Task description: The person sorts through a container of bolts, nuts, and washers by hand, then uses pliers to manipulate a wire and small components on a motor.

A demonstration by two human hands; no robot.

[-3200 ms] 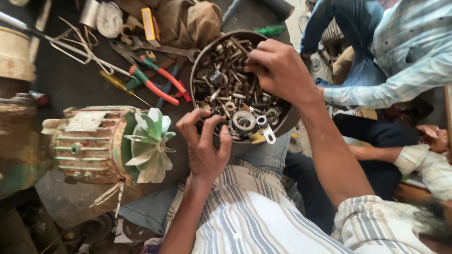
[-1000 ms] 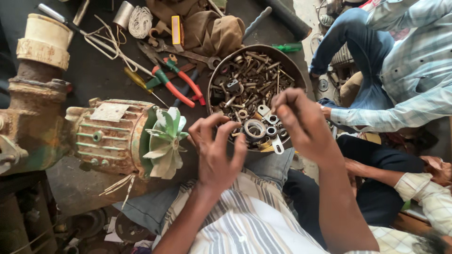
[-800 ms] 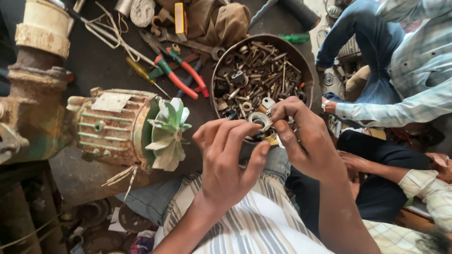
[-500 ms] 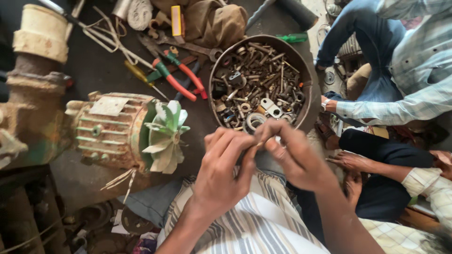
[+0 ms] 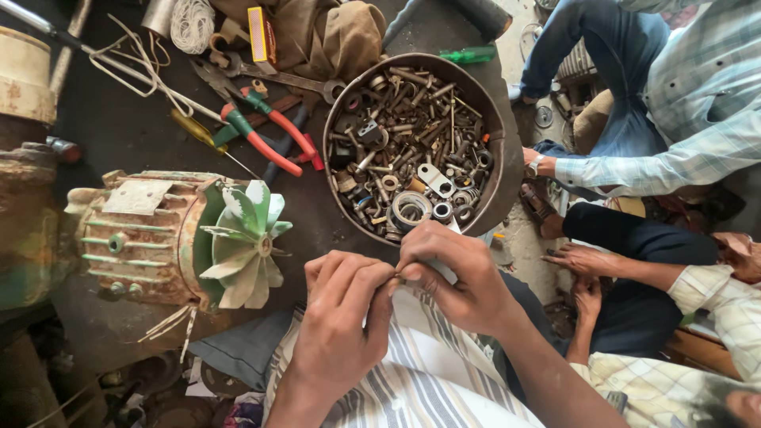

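Note:
My left hand [image 5: 342, 317] and my right hand [image 5: 460, 273] meet fingertip to fingertip just below the round metal bowl [image 5: 495, 178] of nuts, bolts and washers. They pinch a small metal part [image 5: 396, 274] between them; it is almost hidden by the fingers. Left of my hands lies a worn green electric motor [image 5: 135, 238] with its pale plastic fan [image 5: 244, 240] facing me. My striped shirt fills the bottom of the view.
Red-handled pliers [image 5: 265, 131], a yellow-handled screwdriver [image 5: 198, 133], a spanner [image 5: 277, 77], a wire coil [image 5: 192, 24] and cloth bags [image 5: 333, 36] lie on the dark surface behind the motor. Other people sit at the right; one person's hand [image 5: 583, 257] rests near the bowl.
My right hand has left the bowl and come down to my left hand. Both hands have drawn closer to my body and closed their fingertips together on a small part.

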